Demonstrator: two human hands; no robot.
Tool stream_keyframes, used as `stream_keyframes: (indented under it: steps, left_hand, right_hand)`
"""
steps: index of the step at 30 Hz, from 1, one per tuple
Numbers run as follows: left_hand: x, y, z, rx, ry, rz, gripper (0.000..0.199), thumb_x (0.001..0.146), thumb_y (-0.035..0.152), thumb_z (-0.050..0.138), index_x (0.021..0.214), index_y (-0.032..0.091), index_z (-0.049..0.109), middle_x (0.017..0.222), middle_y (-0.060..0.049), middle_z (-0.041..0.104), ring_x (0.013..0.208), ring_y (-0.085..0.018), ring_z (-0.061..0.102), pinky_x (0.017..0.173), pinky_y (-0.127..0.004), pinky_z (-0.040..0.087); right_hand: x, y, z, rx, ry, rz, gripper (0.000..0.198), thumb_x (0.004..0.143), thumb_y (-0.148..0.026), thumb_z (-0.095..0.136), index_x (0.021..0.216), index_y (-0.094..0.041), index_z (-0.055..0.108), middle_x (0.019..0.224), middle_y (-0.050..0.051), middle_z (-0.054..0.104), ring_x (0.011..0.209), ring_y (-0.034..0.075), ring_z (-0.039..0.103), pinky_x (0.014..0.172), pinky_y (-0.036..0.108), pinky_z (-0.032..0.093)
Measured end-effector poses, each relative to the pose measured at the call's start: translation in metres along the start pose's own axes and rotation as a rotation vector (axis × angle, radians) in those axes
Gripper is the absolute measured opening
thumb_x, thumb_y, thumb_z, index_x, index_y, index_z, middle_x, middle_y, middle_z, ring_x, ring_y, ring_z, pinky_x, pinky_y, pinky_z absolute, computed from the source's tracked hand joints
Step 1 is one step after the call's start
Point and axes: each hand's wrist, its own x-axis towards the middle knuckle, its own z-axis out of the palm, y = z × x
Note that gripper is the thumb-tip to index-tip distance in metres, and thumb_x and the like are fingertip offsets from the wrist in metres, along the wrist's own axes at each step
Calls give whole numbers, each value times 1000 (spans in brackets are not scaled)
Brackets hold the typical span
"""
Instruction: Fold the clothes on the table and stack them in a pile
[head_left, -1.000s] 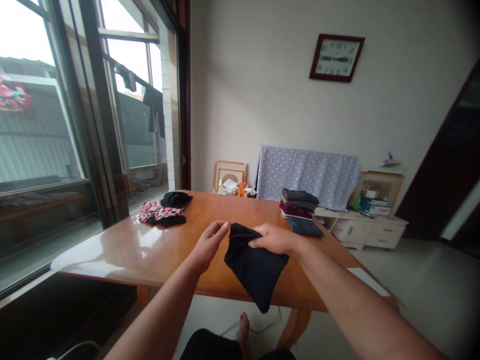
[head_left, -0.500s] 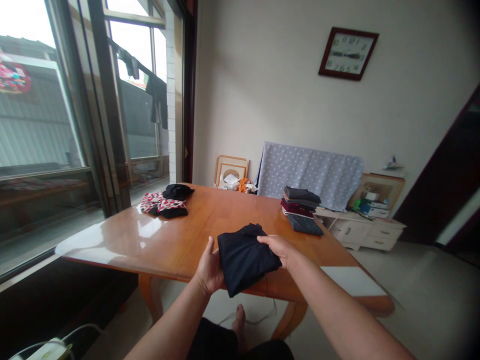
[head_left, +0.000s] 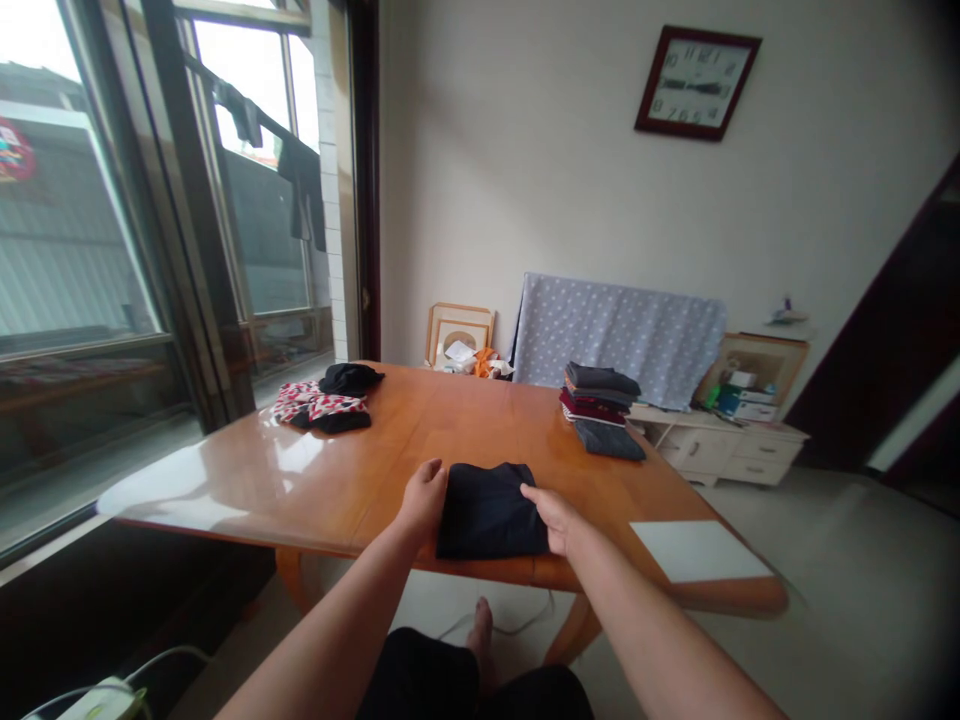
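Folded black cloth garment (head_left: 491,508) lies flat at near edge of glossy orange wooden table (head_left: 315,480). Left hand (head_left: 424,499) curled, knuckles against its left edge. Right hand (head_left: 553,517) loose, flat on right edge.

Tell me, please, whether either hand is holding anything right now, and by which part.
Nothing is lifted: the folded black garment lies flat on the table, with the left hand at its left edge and the right hand at its right edge.

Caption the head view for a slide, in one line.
Both hands, left hand and right hand, flank a folded black cloth lying flat on a wooden table.
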Motion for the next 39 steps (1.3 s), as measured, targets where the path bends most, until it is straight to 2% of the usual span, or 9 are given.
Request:
stream_keyframes:
  steps: [5, 9, 14, 21, 24, 27, 31, 35, 39]
  left_hand:
    - [-5, 1, 14, 457, -95, 335, 50, 98, 47, 42, 139, 20, 54, 152, -13, 48, 147, -27, 34, 122, -44, 19]
    - [-14, -2, 26, 707, -228, 315, 53, 97, 56, 40, 142, 29, 51, 159, -7, 38, 153, -28, 17, 120, -58, -6]
    - [-17, -9, 29, 819, -216, 280, 59, 94, 62, 44, 143, 29, 51, 162, -8, 33, 154, -29, 13, 117, -58, -15]
    - [-16, -11, 29, 936, -217, 300, 67, 94, 67, 38, 148, 28, 45, 163, -11, 30, 153, -32, 12, 117, -63, -9]
    - [-17, -11, 30, 968, -213, 309, 67, 94, 67, 38, 149, 29, 44, 163, -11, 29, 153, -33, 11, 118, -62, -7]
    - [-17, -11, 31, 983, -198, 303, 68, 93, 67, 40, 149, 29, 44, 163, -10, 29, 153, -32, 12, 118, -62, -6]
    - [-15, -11, 31, 954, -196, 296, 65, 93, 66, 42, 146, 28, 47, 162, -11, 31, 153, -34, 14, 118, -62, -3]
    - [-16, -7, 24, 954, -128, 293, 56, 96, 57, 42, 141, 26, 51, 159, -13, 38, 149, -32, 27, 119, -54, 15]
    - [-21, 2, 9, 984, 126, 145, 50, 95, 53, 40, 128, 21, 59, 138, -20, 57, 127, -37, 53, 101, -50, 39]
  right_hand:
    - [10, 0, -6, 54, 2, 34, 37, 98, -39, 46, 112, -10, 66, 96, 15, 77, 88, 23, 75, 88, 40, 58]
    - [8, -1, -7, 77, -11, -5, 43, 99, -46, 45, 113, -11, 66, 99, 15, 77, 90, 23, 75, 90, 42, 58]
    - [5, -5, -6, 58, -32, -2, 53, 98, -56, 41, 113, -12, 67, 99, 16, 76, 90, 24, 75, 90, 43, 58]
    - [4, -6, -3, -7, -49, -55, 57, 93, -65, 45, 111, -15, 65, 95, 14, 76, 87, 24, 74, 87, 43, 58]
    - [7, 2, -2, -133, 11, -197, 42, 89, -55, 60, 107, -17, 65, 93, 11, 76, 83, 23, 73, 84, 41, 58]
    - [11, 10, -1, -332, 169, -353, 27, 83, -38, 70, 99, -18, 66, 92, 9, 75, 83, 23, 72, 81, 39, 57]
    - [13, 12, 0, -417, 242, -380, 19, 82, -34, 68, 95, -20, 66, 93, 8, 74, 85, 23, 71, 80, 37, 56]
    - [9, 9, 2, -394, 229, -356, 22, 82, -35, 67, 99, -21, 65, 93, 7, 73, 90, 23, 70, 81, 36, 55]
    - [5, 7, 2, -376, 236, -372, 23, 80, -35, 70, 98, -21, 66, 88, 6, 73, 92, 25, 70, 81, 36, 55]
